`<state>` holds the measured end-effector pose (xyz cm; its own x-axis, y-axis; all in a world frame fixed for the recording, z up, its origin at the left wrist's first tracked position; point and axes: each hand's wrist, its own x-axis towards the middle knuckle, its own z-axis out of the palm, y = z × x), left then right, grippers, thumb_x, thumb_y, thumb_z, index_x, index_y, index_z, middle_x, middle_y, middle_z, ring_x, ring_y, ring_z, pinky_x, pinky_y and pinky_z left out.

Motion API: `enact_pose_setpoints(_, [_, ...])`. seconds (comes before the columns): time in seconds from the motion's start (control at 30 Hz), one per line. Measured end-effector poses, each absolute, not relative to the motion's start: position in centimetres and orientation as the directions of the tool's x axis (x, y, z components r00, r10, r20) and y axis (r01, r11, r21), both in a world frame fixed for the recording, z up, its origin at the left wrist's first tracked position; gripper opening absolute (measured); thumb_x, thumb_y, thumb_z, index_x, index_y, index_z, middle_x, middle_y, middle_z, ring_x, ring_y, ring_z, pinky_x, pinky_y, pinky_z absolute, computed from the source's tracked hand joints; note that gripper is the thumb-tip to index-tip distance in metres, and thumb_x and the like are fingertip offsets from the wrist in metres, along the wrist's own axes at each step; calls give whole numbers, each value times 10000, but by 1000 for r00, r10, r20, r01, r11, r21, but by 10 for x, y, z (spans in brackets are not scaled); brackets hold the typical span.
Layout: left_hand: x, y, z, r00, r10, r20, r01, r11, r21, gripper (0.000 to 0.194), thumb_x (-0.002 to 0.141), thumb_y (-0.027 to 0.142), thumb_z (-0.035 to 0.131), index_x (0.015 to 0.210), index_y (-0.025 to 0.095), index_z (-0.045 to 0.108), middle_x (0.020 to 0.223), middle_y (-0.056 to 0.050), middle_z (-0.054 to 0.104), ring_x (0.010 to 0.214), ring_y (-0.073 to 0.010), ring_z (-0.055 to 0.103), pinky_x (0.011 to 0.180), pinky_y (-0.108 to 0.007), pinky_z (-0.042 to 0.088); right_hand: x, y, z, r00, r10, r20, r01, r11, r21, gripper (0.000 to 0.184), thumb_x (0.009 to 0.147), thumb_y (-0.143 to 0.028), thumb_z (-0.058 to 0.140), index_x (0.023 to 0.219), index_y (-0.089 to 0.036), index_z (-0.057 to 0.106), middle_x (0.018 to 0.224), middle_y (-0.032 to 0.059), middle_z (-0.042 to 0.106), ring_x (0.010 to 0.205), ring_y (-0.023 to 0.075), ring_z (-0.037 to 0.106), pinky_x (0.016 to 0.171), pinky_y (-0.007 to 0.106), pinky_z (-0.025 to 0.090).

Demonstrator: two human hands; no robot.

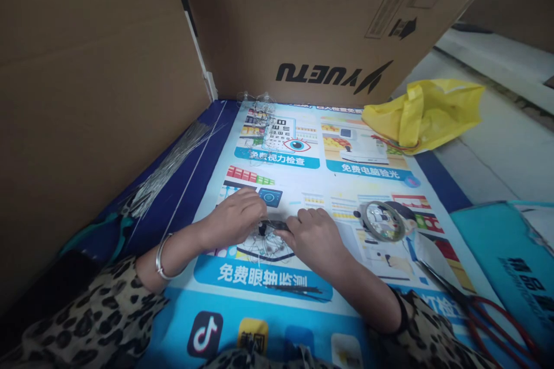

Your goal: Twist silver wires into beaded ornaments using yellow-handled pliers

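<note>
Handling thin wire seemed the step in hand: the right hand point(318, 239) grasped a small dark strip point(279, 225) above looped wire point(272, 248) on the printed poster point(289, 176). The left hand's point(237, 216) grip was unclear; the next move probably needed steadiness.

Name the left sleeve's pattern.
Leopard print, dark on beige; the left sleeve shows best in the head view.

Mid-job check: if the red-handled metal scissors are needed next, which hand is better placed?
Probably the right hand: the red-handled metal scissors lie on its side, and the left hand is farther away. The right seems to grip a slim dark tool, so it would need freeing first.
</note>
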<state>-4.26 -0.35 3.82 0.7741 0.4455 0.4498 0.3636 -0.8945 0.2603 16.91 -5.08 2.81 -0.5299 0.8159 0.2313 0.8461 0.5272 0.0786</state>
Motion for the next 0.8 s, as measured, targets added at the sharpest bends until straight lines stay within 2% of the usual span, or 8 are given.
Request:
enact_pose_setpoints(0.2, [-49, -4, 32, 713, 493, 498, 347, -866, 360, 114, 868, 79, 409, 872, 173, 475, 806, -46, 601, 750, -167, 525, 708, -333, 439, 171, -51, 29, -516, 811, 277, 852, 519, 70, 318, 811, -471, 574, 688, -180, 612, 655, 53, 574, 678, 195, 496, 653, 323, 218])
enact_pose_setpoints(0.4, [-56, -10, 18, 655, 508, 559, 339, -859, 383, 143, 863, 81, 446, 960, 171, 502, 866, -61, 632, 827, -172, 581, 730, -336, 482, 173, -53, 29, -508, 821, 260, 855, 516, 40, 311, 807, -474, 578, 699, -185, 614, 670, 51, 575, 697, 197, 494, 670, 326, 227])
enact_pose_setpoints(0.63, [-57, -14, 15, 607, 497, 620, 330, -867, 372, 168, 844, 69, 458, 973, 162, 508, 849, -76, 640, 822, -179, 612, 703, -341, 526, 171, -54, 30, -487, 836, 252, 865, 501, 11, 322, 817, -475, 561, 713, -178, 625, 685, 57, 581, 708, 198, 496, 678, 327, 234])
enact_pose_setpoints(0.8, [-60, -16, 13, 631, 503, 591, 352, -864, 359, 190, 821, 59, 485, 974, 170, 506, 861, -71, 644, 834, -184, 616, 724, -351, 528, 171, -55, 32, -490, 839, 239, 865, 502, 8, 318, 826, -468, 551, 717, -178, 625, 684, 61, 580, 715, 208, 498, 680, 333, 234])
